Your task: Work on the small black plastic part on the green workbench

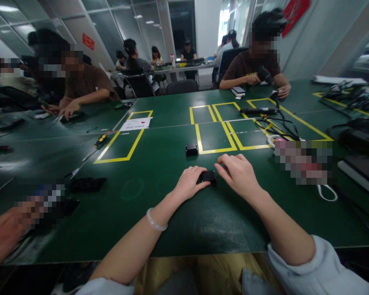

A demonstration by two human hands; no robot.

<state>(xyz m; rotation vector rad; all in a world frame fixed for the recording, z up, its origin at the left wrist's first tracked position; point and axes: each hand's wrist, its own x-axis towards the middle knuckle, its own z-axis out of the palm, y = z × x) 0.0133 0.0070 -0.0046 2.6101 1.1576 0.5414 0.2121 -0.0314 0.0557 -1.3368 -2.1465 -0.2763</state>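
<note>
My left hand point(191, 181) is closed on a small black box-shaped part point(208, 177), with thumb and fingers on its left side. The part rests on or just above the green table, and its left end is hidden by my fingers. Just right of it, my right hand point(238, 174) is curled with thumb and index finger close together in a pinch. Anything between those fingertips is too small to make out. A second black part point(191, 149) of similar look stands on the table beyond my left hand.
Yellow tape rectangles point(217, 150) mark the green table point(178, 233). A yellow-black screwdriver point(101, 141) lies left. Cables point(290, 127) and a black rod-shaped tool point(260, 111) lie right. A co-worker's hand point(6, 225) reaches in at left; two people sit opposite.
</note>
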